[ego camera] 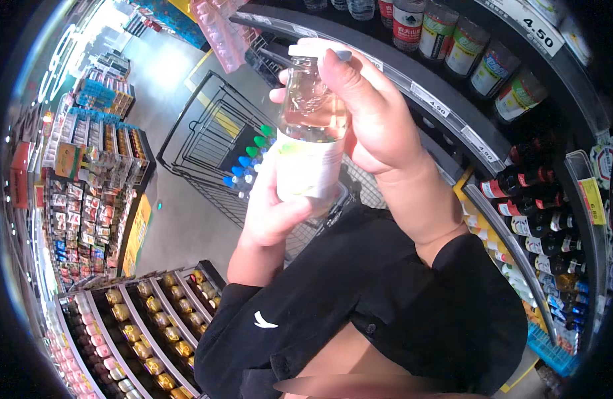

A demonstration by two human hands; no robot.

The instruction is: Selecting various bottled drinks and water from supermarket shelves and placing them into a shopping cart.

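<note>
A clear bottle of pale liquid, with a white label and a white cap, is held up before my chest. My left hand grips its lower part, the thumb across the label near the base. Around the neck and cap wraps my right hand, with its thumb by the cap's edge. Behind the bottle stands a black wire shopping cart, in which several bottles with green and blue caps show.
A drinks shelf with bottles and price tags curves along the right. Shelves of jars stand at the lower left, and a rack of packaged goods farther left. Pink packaging hangs at the top. Grey floor shows beside the cart.
</note>
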